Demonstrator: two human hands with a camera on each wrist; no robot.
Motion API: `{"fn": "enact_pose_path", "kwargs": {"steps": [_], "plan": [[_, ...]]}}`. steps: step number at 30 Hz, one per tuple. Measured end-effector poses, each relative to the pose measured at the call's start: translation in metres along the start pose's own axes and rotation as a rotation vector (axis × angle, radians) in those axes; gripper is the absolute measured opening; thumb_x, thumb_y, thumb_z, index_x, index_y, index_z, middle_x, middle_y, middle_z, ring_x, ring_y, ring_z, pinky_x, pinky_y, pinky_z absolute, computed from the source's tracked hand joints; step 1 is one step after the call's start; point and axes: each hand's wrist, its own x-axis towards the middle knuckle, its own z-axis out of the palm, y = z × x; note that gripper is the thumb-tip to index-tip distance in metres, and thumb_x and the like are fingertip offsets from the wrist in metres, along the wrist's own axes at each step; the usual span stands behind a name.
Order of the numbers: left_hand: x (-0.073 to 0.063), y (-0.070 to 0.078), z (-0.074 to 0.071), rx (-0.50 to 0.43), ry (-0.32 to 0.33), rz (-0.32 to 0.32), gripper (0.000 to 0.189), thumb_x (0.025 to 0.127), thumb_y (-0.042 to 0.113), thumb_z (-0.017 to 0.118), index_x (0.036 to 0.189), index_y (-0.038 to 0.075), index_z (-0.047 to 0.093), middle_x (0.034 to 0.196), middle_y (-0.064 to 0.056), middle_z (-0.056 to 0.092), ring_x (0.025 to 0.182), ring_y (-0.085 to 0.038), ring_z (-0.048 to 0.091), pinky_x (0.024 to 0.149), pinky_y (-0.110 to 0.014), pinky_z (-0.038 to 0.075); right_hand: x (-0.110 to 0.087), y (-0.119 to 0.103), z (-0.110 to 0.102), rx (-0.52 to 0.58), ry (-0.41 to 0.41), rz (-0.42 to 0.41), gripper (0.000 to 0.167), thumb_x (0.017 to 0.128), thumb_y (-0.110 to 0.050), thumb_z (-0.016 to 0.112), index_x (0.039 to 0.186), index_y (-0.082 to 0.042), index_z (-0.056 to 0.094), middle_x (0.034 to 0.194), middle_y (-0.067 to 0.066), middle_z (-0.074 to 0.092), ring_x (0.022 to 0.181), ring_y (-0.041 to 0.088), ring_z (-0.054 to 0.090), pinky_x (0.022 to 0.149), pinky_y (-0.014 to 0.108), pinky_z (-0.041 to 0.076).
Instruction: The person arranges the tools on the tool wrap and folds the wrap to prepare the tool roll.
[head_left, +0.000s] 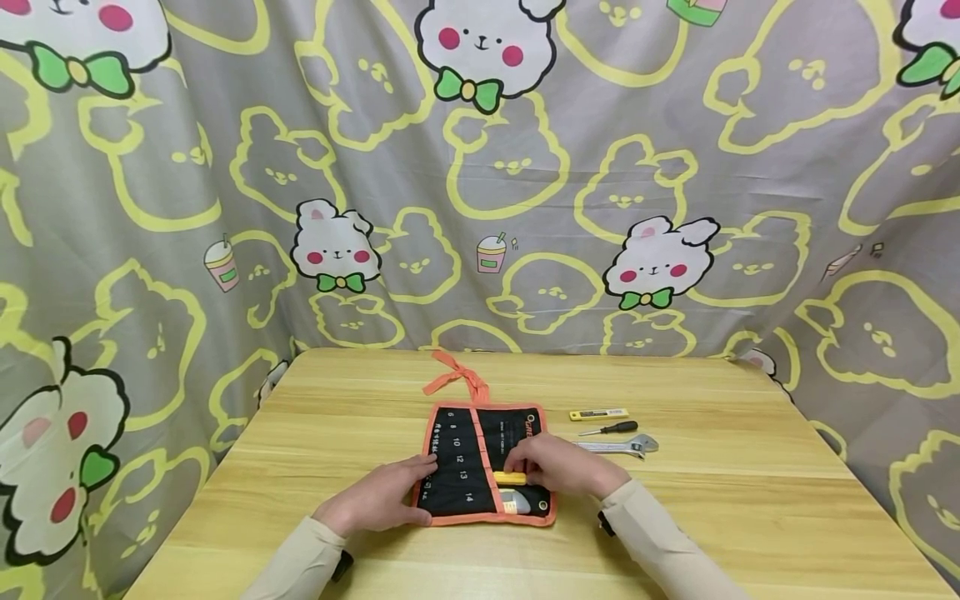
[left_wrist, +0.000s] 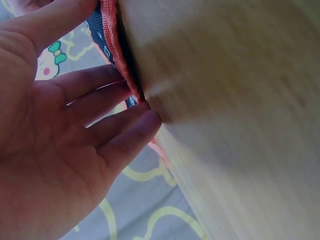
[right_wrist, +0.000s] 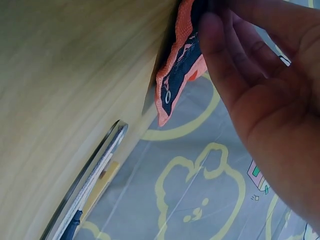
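Observation:
A black tool pouch (head_left: 444, 450) with orange trim and printed numbers lies spread on the table. My left hand (head_left: 381, 495) rests at its left edge, fingers fairly straight against the orange binding (left_wrist: 116, 47). At the pouch's right half, my right hand (head_left: 562, 467) pinches the end of a yellow tool (head_left: 509, 478) that sticks out of a pocket. Its kind is hidden by the pocket and fingers. Just below, a grey and yellow tool (head_left: 516, 502) sits in the neighbouring pocket. In the right wrist view, the fingertips (right_wrist: 212, 30) overlap the pouch's dark cloth.
Right of the pouch lie a flat yellow case (head_left: 598, 414), a black-handled screwdriver (head_left: 619, 428) and an adjustable wrench (head_left: 634, 447). Orange tie straps (head_left: 459, 377) trail from the pouch's far edge. A patterned curtain (head_left: 540, 275) hangs behind the wooden table (head_left: 337, 417).

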Motion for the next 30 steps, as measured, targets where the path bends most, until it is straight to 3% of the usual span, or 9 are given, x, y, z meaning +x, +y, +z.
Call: {"fn": "enact_pose_path", "kwargs": {"steps": [13, 23, 30], "plan": [[0.0008, -0.0009, 0.0008, -0.005, 0.000, -0.002, 0.077, 0.087, 0.038, 0.082, 0.146, -0.002, 0.053, 0.157, -0.016, 0.047, 0.145, -0.036, 0.044, 0.116, -0.055, 0.039, 0.0035, 0.0007, 0.0045, 0.013, 0.018, 0.035, 0.026, 0.092, 0.005, 0.071, 0.109, -0.014, 0.076, 0.103, -0.005, 0.074, 0.082, 0.001, 0.062, 0.075, 0.021, 0.057], [0.0012, -0.0020, 0.0006, -0.006, -0.003, 0.006, 0.077, 0.087, 0.039, 0.082, 0.147, -0.002, 0.053, 0.157, -0.016, 0.046, 0.145, -0.036, 0.043, 0.117, -0.055, 0.039, -0.0005, 0.0019, -0.0002, -0.019, 0.052, 0.101, 0.008, 0.092, -0.007, 0.075, 0.097, -0.014, 0.074, 0.085, -0.009, 0.068, 0.074, 0.000, 0.057, 0.070, 0.021, 0.055], [0.0004, -0.0009, -0.0007, -0.012, -0.006, 0.008, 0.077, 0.087, 0.038, 0.081, 0.147, -0.002, 0.052, 0.157, -0.016, 0.046, 0.146, -0.036, 0.043, 0.116, -0.056, 0.039, -0.0031, 0.0045, -0.0043, -0.026, 0.061, 0.094, 0.007, 0.092, -0.007, 0.075, 0.098, -0.011, 0.075, 0.086, -0.007, 0.071, 0.076, -0.001, 0.061, 0.071, 0.022, 0.056]]}}
